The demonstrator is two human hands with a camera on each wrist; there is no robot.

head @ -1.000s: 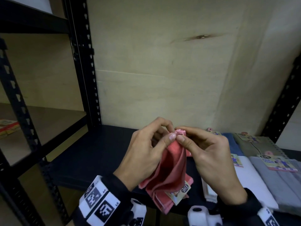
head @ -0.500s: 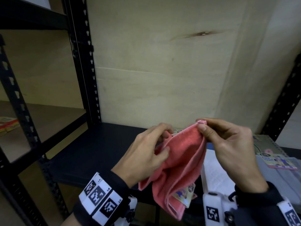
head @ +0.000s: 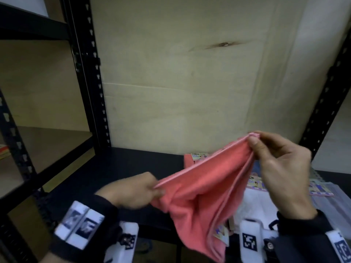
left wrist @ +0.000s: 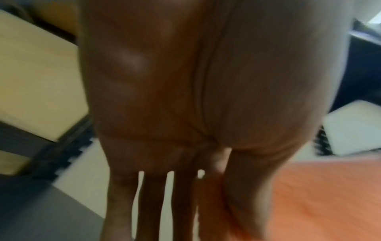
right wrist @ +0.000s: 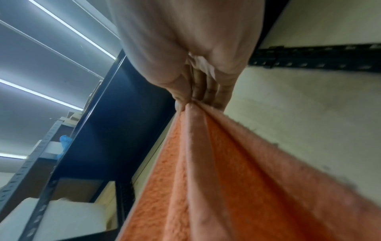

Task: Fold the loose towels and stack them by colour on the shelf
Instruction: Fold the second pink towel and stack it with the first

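A dark shelf (head: 121, 168) is carrying folded towels (head: 254, 204), lying below and behind the right hand's grip.

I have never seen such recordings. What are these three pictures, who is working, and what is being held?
No machine works here: a person wears three cameras. The head view looks down at both hands. The other two look along each wrist toward the fingers. The left hand and the right hand each pinch the top edge of a pink towel, stretching it in the air above a dark shelf. On that shelf at the right lie folded towels: a white towel, and grey towels beside it.
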